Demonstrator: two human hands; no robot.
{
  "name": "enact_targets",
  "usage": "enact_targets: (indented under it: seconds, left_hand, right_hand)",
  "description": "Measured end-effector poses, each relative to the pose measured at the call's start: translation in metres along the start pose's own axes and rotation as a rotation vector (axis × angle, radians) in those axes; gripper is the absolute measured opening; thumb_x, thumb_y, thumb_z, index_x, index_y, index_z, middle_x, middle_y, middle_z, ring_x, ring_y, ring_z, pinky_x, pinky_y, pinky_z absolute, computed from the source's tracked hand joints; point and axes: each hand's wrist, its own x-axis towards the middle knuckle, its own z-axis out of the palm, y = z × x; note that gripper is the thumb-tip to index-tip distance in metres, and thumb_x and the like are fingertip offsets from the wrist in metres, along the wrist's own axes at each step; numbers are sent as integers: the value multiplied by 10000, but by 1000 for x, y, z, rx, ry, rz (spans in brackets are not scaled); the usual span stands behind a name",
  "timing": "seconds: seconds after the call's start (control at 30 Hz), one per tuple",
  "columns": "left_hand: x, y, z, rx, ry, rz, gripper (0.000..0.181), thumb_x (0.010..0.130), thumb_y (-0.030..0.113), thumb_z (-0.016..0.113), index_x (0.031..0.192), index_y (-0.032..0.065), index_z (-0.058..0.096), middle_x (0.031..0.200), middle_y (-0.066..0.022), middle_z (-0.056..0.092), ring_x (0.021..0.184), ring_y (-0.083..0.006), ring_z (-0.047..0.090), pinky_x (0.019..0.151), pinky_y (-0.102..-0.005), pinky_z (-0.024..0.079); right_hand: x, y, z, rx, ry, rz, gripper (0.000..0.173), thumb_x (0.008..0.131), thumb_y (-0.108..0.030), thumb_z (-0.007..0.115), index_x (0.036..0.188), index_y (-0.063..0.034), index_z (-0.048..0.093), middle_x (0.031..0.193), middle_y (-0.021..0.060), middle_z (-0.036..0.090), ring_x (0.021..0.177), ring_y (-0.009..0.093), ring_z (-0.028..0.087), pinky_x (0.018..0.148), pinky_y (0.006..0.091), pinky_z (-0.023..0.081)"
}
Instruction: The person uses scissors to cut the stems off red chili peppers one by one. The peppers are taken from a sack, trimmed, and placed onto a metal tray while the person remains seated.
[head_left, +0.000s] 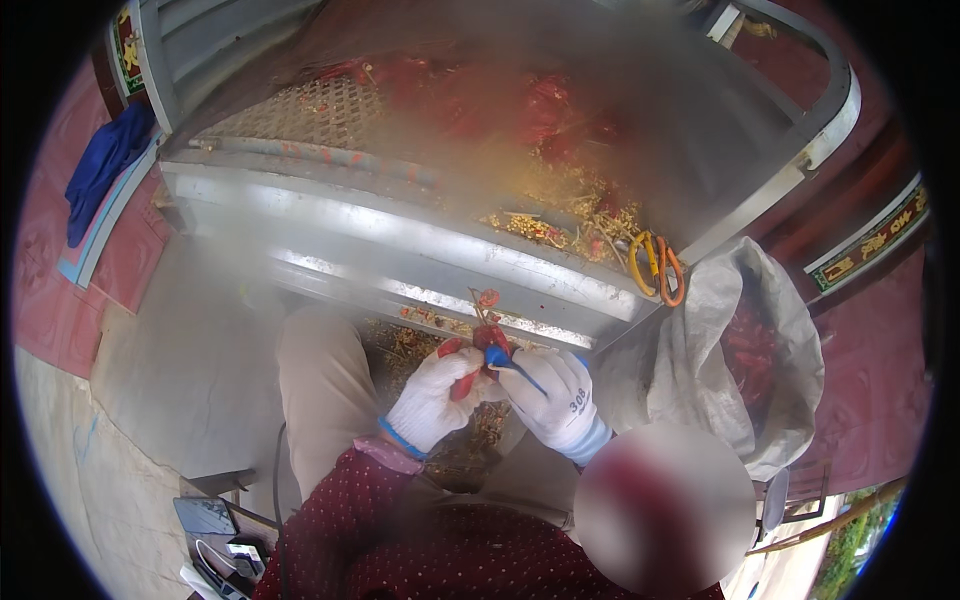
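Both my hands wear white knit gloves and meet over my lap. My left hand (439, 394) has a blue cuff edge and red at the fingers, probably coating. My right hand (551, 397) wears a glove with printed writing. Between their fingertips is a dark red dried chili pepper (491, 335), with a thin stalk and a small orange-red piece (489, 298) above it. A blue piece (496, 356) with a thin dark line lies at my right fingertips; I cannot tell whether it is glove coating or a tool.
Ahead stands a grey metal cargo bed (420, 217) with blurred red peppers (551, 105), stalks and seeds (585, 202). Yellow-and-orange-handled scissors (656, 266) hang on its edge. At right is a white woven sack (690, 367) of red peppers. A blue cloth (109, 172) hangs at left.
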Motion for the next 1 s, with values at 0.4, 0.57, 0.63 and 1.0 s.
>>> enact_targets:
  seconds: [0.4, 0.57, 0.63, 1.0]
  left_hand:
    - [-3, 5, -1, 106, 62, 4, 136, 886, 9, 562, 1016, 39, 586, 966, -52, 609, 913, -140, 602, 815, -290, 512]
    - [-3, 2, 9, -68, 214, 70, 182, 832, -34, 496, 972, 73, 543, 939, -86, 591, 897, -193, 585, 772, -352, 504]
    - [0, 3, -4, 14, 52, 45, 148, 807, 15, 512, 936, 87, 522, 918, -100, 585, 788, -212, 562, 688, -368, 474]
    - [1, 6, -7, 139, -193, -133, 157, 728, 31, 493, 855, 105, 441, 826, -123, 539, 553, -178, 427, 505, -308, 343]
  right_hand:
    - [-4, -4, 9, -24, -215, -190, 278, 674, -200, 698, 939, -154, 629, 980, 9, 567, 867, 186, 550, 652, 348, 446]
    - [14, -9, -15, 275, -207, 7, 360, 709, -228, 745, 1043, -121, 660, 1017, 14, 622, 835, 196, 590, 681, 344, 470]
    - [11, -2, -24, 465, -110, 231, 372, 748, -206, 754, 1091, -95, 662, 1018, 34, 649, 808, 186, 613, 690, 333, 490]
    - [-1, 24, 29, 1447, -152, 996, 573, 842, -237, 721, 1328, -3, 530, 1057, 46, 634, 986, 138, 573, 871, 291, 476]
